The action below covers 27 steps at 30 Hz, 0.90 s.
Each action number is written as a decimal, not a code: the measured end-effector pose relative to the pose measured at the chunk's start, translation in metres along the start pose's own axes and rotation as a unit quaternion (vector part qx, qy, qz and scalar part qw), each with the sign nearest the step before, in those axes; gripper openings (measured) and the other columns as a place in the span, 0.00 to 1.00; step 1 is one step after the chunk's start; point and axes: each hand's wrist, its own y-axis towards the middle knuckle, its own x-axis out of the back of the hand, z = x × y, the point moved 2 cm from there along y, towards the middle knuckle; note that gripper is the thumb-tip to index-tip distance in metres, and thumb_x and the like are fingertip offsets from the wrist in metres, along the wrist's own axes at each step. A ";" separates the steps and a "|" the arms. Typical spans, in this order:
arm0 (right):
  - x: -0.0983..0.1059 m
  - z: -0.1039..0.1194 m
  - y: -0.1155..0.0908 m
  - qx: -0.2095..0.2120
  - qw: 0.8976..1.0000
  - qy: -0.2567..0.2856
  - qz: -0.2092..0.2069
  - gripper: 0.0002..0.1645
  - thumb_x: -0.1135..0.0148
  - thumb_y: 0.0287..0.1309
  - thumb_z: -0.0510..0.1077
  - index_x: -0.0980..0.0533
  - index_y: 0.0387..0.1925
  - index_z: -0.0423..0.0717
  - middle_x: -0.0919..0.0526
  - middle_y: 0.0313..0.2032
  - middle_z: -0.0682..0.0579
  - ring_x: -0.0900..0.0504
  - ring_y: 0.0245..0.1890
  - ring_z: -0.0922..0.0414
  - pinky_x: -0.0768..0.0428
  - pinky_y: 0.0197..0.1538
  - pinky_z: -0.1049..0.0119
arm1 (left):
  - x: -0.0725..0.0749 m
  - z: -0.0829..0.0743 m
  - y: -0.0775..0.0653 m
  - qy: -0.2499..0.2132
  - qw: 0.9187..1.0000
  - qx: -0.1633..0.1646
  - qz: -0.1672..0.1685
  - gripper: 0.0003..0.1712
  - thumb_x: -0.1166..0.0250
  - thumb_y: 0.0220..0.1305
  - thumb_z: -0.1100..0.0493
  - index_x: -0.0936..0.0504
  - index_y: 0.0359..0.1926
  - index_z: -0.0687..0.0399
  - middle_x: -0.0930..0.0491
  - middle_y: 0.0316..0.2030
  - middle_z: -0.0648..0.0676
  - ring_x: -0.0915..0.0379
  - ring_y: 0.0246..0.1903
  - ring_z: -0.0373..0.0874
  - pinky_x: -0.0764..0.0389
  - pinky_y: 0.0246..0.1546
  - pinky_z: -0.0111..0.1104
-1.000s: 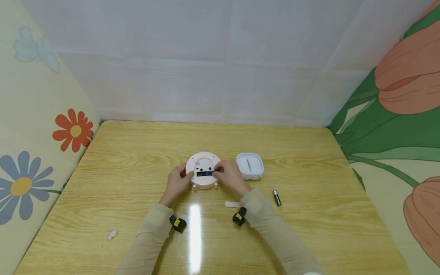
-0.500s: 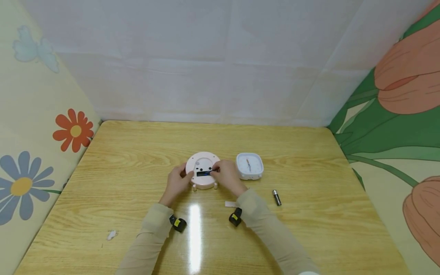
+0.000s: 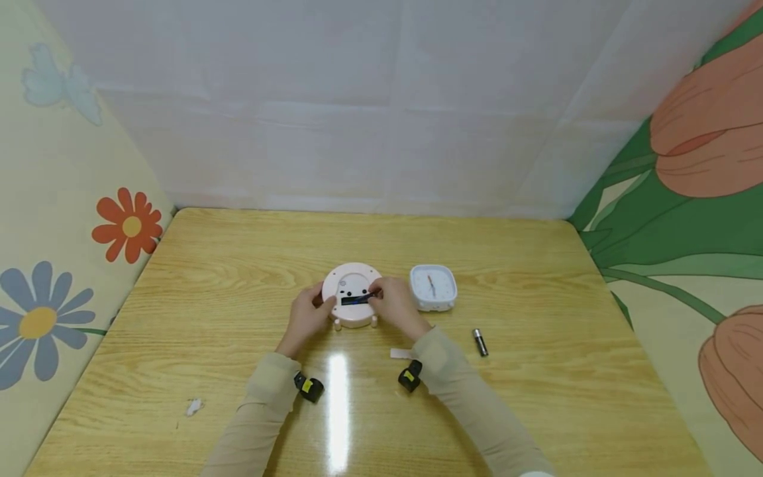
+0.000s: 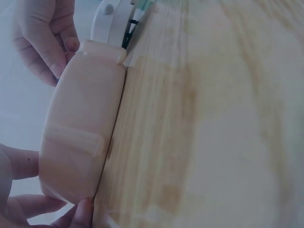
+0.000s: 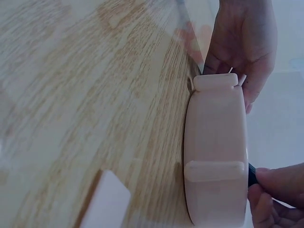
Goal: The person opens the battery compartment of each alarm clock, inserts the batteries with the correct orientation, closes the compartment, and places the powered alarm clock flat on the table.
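A round pink clock (image 3: 352,319) lies face down on the table, its back with the long dark battery slot turned up. My left hand (image 3: 311,317) grips the clock's left side, thumb on the back and fingers round the edge. At the slot's right end my right hand (image 3: 395,303) pinches a dark battery (image 5: 252,175) between thumb and fingers. In the head view that battery slants across the slot, mostly hidden by the fingers. The left wrist view shows the clock's pink side wall (image 4: 83,109) low against the table.
A white square clock (image 3: 433,287) stands right of the right hand. Further right lies a second battery (image 3: 479,342). A small pale pink strip (image 3: 401,354) lies by the right sleeve, and a white scrap (image 3: 193,407) at the front left of the wooden table (image 3: 250,252).
My right hand shifts slightly left, then slightly back, at the slot, and the battery's right end now sits tilted up. The left hand and the clock stay put.
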 end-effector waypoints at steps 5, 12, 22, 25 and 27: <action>0.000 -0.001 0.000 0.005 1.000 0.007 -0.003 0.07 0.36 0.49 0.36 0.20 0.33 0.38 0.20 0.26 0.51 0.27 0.24 0.60 0.27 0.27 0.72 | -0.001 0.000 0.000 -0.005 1.000 0.010 0.002 0.27 0.42 0.61 0.60 0.34 0.61 0.66 0.28 0.45 0.63 0.32 0.44 0.51 0.27 0.46 0.39; -0.002 0.000 0.000 0.029 0.999 -0.009 -0.016 0.06 0.37 0.50 0.37 0.19 0.32 0.39 0.18 0.28 0.49 0.24 0.27 0.59 0.25 0.31 0.70 | 0.000 -0.001 -0.001 -0.006 1.000 0.013 0.000 0.27 0.42 0.61 0.61 0.33 0.60 0.66 0.29 0.45 0.64 0.33 0.44 0.51 0.27 0.46 0.39; -0.004 0.002 0.000 0.020 1.000 -0.023 -0.006 0.08 0.37 0.52 0.40 0.19 0.34 0.40 0.20 0.31 0.50 0.25 0.31 0.58 0.26 0.35 0.67 | 0.000 -0.002 -0.003 -0.005 1.000 0.013 0.001 0.27 0.42 0.61 0.61 0.34 0.60 0.67 0.29 0.45 0.64 0.33 0.45 0.52 0.28 0.46 0.39; -0.004 0.003 -0.001 0.019 1.000 -0.024 -0.007 0.09 0.37 0.52 0.41 0.19 0.35 0.40 0.19 0.32 0.49 0.24 0.31 0.58 0.26 0.36 0.67 | -0.001 -0.001 -0.002 -0.005 1.000 0.012 0.002 0.27 0.43 0.62 0.61 0.34 0.61 0.67 0.29 0.46 0.64 0.33 0.45 0.52 0.28 0.47 0.39; -0.005 0.004 0.000 0.016 1.000 -0.020 -0.004 0.09 0.37 0.52 0.41 0.19 0.36 0.40 0.19 0.32 0.50 0.24 0.31 0.58 0.25 0.36 0.68 | -0.001 -0.001 -0.002 -0.003 1.000 0.011 0.002 0.27 0.43 0.62 0.61 0.34 0.61 0.67 0.29 0.46 0.64 0.33 0.45 0.51 0.28 0.46 0.39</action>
